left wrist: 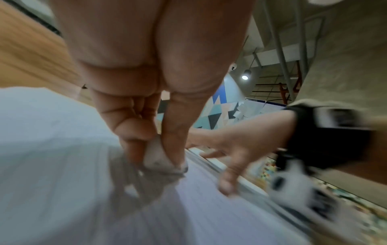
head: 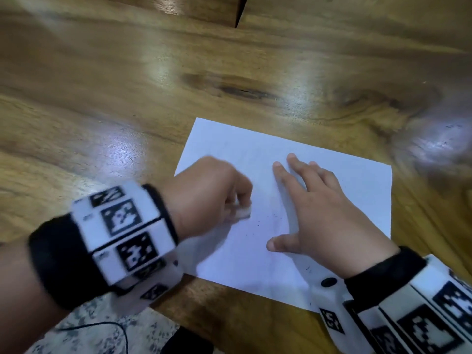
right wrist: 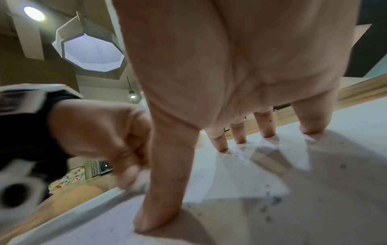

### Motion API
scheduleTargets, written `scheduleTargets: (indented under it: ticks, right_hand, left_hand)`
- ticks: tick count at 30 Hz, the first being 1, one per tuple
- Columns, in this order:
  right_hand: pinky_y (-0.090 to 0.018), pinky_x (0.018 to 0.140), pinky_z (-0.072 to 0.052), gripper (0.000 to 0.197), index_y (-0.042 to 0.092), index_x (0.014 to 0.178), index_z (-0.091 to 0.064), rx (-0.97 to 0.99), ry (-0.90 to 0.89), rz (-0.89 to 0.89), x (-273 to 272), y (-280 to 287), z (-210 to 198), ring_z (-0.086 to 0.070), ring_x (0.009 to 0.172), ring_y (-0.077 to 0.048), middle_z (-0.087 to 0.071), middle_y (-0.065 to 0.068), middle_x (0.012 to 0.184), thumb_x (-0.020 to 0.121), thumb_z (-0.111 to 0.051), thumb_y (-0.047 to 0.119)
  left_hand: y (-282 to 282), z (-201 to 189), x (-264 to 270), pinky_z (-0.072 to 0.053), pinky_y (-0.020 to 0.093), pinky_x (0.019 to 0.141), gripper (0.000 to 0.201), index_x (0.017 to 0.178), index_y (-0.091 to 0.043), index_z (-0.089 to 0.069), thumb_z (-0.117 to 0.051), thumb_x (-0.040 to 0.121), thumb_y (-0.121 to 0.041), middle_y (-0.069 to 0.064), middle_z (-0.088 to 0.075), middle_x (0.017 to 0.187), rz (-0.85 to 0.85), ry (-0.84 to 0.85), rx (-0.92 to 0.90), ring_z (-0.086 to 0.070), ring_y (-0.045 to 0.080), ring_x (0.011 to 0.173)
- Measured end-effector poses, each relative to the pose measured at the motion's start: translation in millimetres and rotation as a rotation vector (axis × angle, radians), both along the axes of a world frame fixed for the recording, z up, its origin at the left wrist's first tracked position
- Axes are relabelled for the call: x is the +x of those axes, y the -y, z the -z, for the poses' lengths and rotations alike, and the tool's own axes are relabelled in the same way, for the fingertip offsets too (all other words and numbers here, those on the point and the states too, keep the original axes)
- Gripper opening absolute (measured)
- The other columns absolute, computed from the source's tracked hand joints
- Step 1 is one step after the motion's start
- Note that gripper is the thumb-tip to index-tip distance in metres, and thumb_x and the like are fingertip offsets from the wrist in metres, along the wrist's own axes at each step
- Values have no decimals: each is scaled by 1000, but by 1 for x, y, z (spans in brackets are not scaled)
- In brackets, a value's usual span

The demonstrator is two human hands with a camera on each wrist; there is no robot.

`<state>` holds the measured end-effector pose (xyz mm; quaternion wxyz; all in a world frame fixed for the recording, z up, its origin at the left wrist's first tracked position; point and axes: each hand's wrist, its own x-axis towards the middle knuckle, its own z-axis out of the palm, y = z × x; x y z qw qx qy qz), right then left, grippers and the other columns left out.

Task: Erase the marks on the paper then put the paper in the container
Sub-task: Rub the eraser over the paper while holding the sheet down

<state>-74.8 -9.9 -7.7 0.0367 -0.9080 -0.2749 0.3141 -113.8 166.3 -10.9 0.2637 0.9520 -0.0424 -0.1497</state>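
A white sheet of paper point(head: 319, 180) lies flat on the wooden table point(head: 127, 98), with faint marks and dark eraser crumbs near its middle. My left hand point(head: 217, 195) pinches a small white eraser point(head: 242, 213) and presses it on the paper; in the left wrist view the eraser point(left wrist: 157, 157) sits between thumb and fingers, its tip grey and touching the sheet point(left wrist: 52, 149). My right hand point(head: 311, 208) lies spread on the paper with straight fingers, holding it down. The right wrist view shows its fingertips point(right wrist: 268, 132) and thumb on the paper point(right wrist: 314, 190). The left hand is blurred.
The table's near edge runs along the bottom, with speckled floor point(head: 102, 328) and a thin black cable point(head: 115, 325) below it. A dark gap point(head: 241, 11) between table boards shows at the far top. No container is in view.
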Motion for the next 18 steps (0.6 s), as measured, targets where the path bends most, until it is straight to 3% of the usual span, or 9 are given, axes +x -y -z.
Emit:
scheduleTargets:
  ticks: [4, 7, 9, 11, 13, 14, 18]
  right_hand:
    - [-37, 119, -6, 116, 32, 147, 17, -2, -11, 5, -1, 0, -3, 18, 142, -16, 26, 13, 153, 72, -68, 57]
    - [-37, 119, -5, 117, 32, 147, 18, -5, -3, 2, -1, 0, -1, 18, 143, -17, 25, 12, 153, 72, -68, 57]
    - [-37, 119, -5, 117, 32, 147, 18, -6, 0, 3, -1, 0, 0, 18, 142, -17, 25, 12, 153, 71, -69, 58]
    - [-37, 119, -5, 118, 32, 146, 18, -8, 4, -1, 0, 0, 1, 17, 142, -17, 25, 12, 153, 71, -69, 58]
    - [-37, 119, -5, 118, 32, 146, 18, -12, 2, -1, 0, 0, 1, 17, 142, -17, 25, 12, 153, 71, -68, 59]
    - [-37, 119, -6, 117, 32, 146, 18, -16, 0, -1, 0, -1, 1, 18, 142, -17, 25, 11, 153, 71, -68, 59]
    - [-38, 119, -6, 116, 31, 146, 19, -28, 5, -14, -1, -1, -1, 18, 143, -18, 26, 10, 153, 73, -66, 59]
  left_hand:
    - [-2, -1, -33, -44, 14, 64, 11, 84, -23, -69, -66, 74, -21, -3, -70, 81, 83, -270, -40, -57, -1, 67]
    - [-1, 1, -15, -34, 4, 58, 16, 85, -25, -70, -66, 71, -18, -5, -69, 76, 28, -176, -15, -50, -8, 60]
    - [3, 1, -5, -34, 7, 57, 10, 82, -23, -70, -67, 72, -23, -6, -63, 72, -54, -63, -35, -47, -7, 58]
    - [4, 2, -11, -37, 19, 58, 9, 67, -24, -64, -66, 75, -27, -6, -56, 70, -82, -19, -48, -45, 0, 58]
    - [3, 2, -31, -40, 24, 61, 25, 57, -23, -52, -65, 77, -30, -6, -52, 69, -32, -82, -61, -47, 2, 59]
    - [2, 1, -40, -43, 24, 63, 20, 62, -24, -51, -64, 76, -29, -6, -52, 71, 0, -146, -76, -50, 2, 62]
    - [0, -3, -47, -47, 17, 67, 13, 72, -28, -64, -61, 72, -15, -10, -59, 82, 48, -294, -117, -60, 4, 73]
